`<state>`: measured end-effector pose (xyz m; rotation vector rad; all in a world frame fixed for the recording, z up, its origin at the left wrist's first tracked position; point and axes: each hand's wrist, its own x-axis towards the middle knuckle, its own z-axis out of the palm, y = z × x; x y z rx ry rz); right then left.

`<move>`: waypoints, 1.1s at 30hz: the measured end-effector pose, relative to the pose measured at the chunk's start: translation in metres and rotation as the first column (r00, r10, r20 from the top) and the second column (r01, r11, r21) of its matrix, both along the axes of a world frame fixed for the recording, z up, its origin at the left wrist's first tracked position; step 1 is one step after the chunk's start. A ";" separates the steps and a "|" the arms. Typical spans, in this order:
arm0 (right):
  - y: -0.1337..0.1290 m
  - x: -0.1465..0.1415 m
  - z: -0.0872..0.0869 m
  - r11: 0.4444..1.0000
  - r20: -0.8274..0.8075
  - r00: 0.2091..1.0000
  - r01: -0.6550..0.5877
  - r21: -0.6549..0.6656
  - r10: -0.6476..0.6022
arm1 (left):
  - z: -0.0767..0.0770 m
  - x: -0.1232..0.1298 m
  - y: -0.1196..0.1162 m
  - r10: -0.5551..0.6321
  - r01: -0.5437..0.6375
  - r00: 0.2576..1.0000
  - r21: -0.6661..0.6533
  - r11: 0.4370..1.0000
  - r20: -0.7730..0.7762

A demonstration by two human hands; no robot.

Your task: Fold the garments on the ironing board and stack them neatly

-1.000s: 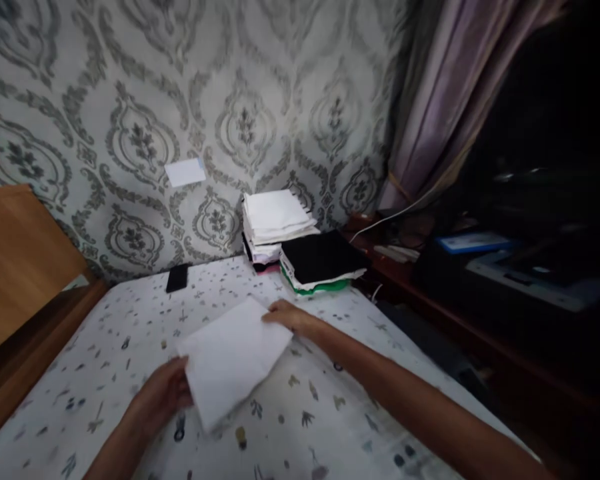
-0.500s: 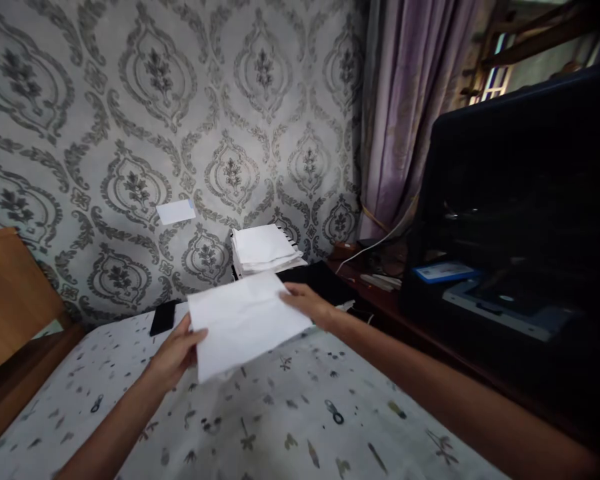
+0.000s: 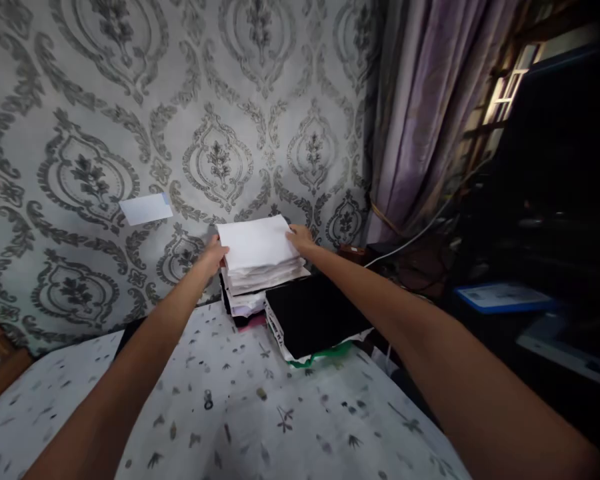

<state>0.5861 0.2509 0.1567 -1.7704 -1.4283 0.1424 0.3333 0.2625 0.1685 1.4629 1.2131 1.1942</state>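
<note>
A white sheaf of paper [image 3: 257,243] lies over the top of a pile of papers [image 3: 267,279] by the wall. My left hand [image 3: 215,256] grips its left edge, thumb on top. On the opposite edge, my right hand [image 3: 301,238] is closed with the thumb on the paper and the other fingers hidden. Whether it is one sheet or several I cannot tell. Right in front of this pile is a second stack with a black cover [image 3: 320,315] and a green edge underneath.
The bed or table surface has a patterned white cloth [image 3: 240,407]. A white card [image 3: 146,209] is on the patterned wall. To the right hang purple curtains [image 3: 420,113], with a white cable [image 3: 410,243] and a blue-edged item [image 3: 503,297] below. A dark object is partly behind my left forearm.
Both hands have carried the white paper forward, from above the cloth to the top of the pile by the wall. The view has shifted closer to the stacks.
</note>
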 end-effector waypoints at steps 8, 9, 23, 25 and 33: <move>0.013 -0.008 -0.025 0.987 0.127 0.982 0.149 -0.059 -0.141 | -0.017 -0.009 0.016 0.165 -0.147 0.965 0.103 0.984 -0.206; 0.011 -0.012 -0.020 0.988 0.144 0.978 0.154 -0.032 -0.148 | -0.009 -0.009 0.013 0.218 -0.157 0.931 0.217 0.963 -0.294; 0.040 -0.044 -0.053 0.980 0.359 0.914 -0.148 -0.135 0.188 | -0.043 0.015 0.047 0.147 0.186 0.438 0.249 0.950 -0.887; 0.039 -0.045 -0.051 0.980 0.370 0.911 -0.139 -0.139 0.182 | -0.041 0.014 0.050 0.127 0.181 0.470 0.236 0.955 -0.873; 0.031 -0.051 -0.044 0.984 0.432 0.887 -0.111 -0.141 0.162 | -0.106 -0.054 -0.014 0.113 0.256 0.753 0.447 0.857 -0.648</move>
